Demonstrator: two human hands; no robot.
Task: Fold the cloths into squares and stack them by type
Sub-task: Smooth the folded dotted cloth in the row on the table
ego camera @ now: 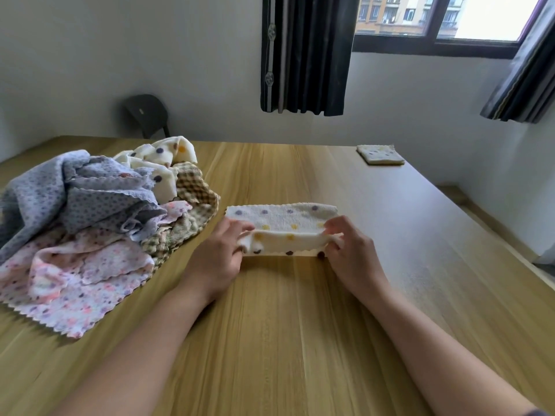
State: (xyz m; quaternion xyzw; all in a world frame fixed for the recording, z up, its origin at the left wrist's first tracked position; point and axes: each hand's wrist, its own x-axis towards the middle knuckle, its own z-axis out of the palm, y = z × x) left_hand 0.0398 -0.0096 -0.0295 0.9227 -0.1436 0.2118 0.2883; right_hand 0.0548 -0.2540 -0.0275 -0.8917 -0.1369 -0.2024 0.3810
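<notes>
A white cloth with purple and yellow dots (282, 228) lies in the middle of the wooden table (288, 325), its near edge lifted and folded over. My left hand (220, 255) pinches the left end of that raised edge and my right hand (350, 250) pinches the right end. A pile of unfolded cloths sits at the left: a grey dotted one (75, 193), a pink flowered one (75, 280), a green checked one (192, 187) and another white dotted one (159, 160). One folded white dotted square (380, 154) rests at the far right of the table.
A dark chair (147, 115) stands behind the table's far left edge. Dark curtains (303, 52) hang by the window (435, 19) at the back. The table's right edge drops to the floor.
</notes>
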